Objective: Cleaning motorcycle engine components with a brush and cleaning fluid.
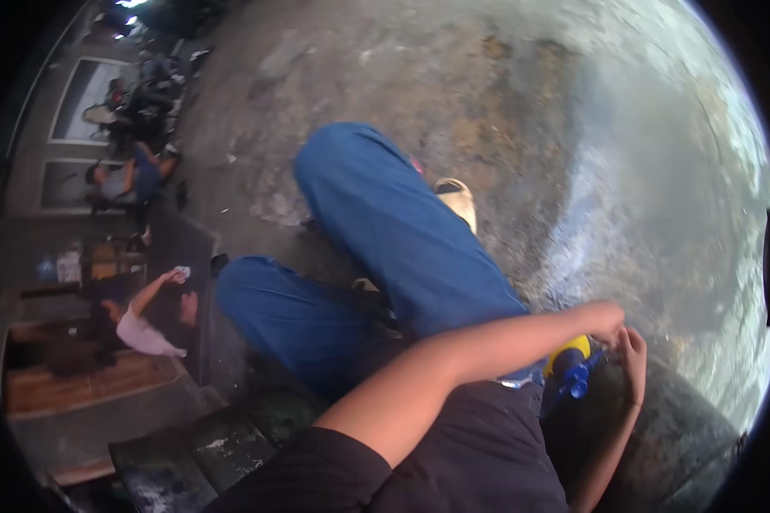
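My left hand (604, 322) reaches across my lap from the left, its fingers bent. Close against its fingertips is my right hand (633, 351), raised with the fingers curled. Whether anything small is pinched between them cannot be told. Just below the hands, beside my hip, lies a blue plastic object (577, 381) with a knob-like end. A yellow rounded thing (571, 350) shows next to it, partly hidden by my left forearm and hand. My blue trousers and dark shirt fill the middle and bottom of the view.
I sit on a worn dark seat (231, 449) over a stained concrete floor (385, 70). A light slipper (459, 202) shows beyond my knee. At the left are a person in a pale top (144, 335) holding a small object, another seated person (119, 183), and motorcycles (144, 96).
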The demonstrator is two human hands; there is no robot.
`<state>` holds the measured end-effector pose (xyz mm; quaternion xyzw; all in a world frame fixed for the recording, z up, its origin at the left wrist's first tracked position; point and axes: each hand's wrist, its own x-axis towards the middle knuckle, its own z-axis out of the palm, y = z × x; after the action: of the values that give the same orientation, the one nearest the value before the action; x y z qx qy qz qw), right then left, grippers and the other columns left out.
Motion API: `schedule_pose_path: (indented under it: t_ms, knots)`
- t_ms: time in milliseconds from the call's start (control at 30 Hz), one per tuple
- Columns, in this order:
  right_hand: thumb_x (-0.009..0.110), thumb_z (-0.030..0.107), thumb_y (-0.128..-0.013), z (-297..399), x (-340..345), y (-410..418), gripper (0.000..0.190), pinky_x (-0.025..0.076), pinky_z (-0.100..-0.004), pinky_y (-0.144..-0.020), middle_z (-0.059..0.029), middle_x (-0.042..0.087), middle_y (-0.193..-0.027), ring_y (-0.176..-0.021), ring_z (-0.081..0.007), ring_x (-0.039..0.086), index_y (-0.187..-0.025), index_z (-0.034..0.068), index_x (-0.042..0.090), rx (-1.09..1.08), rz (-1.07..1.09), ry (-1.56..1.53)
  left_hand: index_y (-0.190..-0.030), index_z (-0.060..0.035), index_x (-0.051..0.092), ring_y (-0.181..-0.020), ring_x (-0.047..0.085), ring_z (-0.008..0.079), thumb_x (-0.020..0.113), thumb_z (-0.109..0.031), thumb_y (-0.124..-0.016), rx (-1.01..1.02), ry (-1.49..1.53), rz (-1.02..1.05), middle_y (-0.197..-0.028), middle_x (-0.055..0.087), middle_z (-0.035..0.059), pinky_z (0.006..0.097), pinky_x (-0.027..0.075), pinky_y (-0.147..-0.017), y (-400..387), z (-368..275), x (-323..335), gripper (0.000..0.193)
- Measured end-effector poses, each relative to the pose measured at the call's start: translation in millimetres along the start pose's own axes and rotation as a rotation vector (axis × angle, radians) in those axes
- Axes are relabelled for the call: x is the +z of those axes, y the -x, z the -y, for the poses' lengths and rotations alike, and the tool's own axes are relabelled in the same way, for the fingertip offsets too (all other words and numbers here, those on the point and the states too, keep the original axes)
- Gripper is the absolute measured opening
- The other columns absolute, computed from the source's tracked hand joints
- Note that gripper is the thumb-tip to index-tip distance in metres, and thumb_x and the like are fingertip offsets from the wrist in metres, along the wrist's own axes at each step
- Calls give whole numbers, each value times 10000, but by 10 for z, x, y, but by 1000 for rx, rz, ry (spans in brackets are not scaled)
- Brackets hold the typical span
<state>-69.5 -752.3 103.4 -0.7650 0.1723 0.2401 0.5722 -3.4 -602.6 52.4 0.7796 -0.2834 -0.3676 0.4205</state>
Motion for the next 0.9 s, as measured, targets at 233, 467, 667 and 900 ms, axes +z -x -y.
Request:
schedule_pose_path:
  t_ms: [233,467,667,900]
  knots:
    - [541,241,-930,-212,22,-211,223,372,-173,-484,0,538,-652,-518,-70,463,-861,38,605,33,87,-78,-571,-118,666,-472,562,180,632,-95,-665,-134,48,-47,-560,647,-3,304,478,-510,-144,410,-4,103]
    - [550,137,-910,-197,-4,-247,166,383,-190,-505,-22,546,-673,-546,-78,465,-828,6,609,68,200,30,-687,-103,702,-584,603,265,651,-176,-681,-301,53,-19,-655,670,68,368,485,-563,-144,327,-189,89]
    - [558,139,-899,-153,9,-236,176,372,-186,-507,-22,544,-655,-531,-78,442,-800,5,612,-30,211,105,-747,-99,726,-639,637,243,672,-222,-688,-246,-411,-69,-669,675,66,379,516,-581,-255,298,-133,146]
    - [558,190,-899,30,-114,-127,188,378,-173,-541,-23,580,-700,-594,-86,504,-883,15,624,91,143,16,-830,-79,706,-661,622,259,650,-270,-761,-236,-249,90,-784,677,82,428,514,-599,-844,249,33,211]
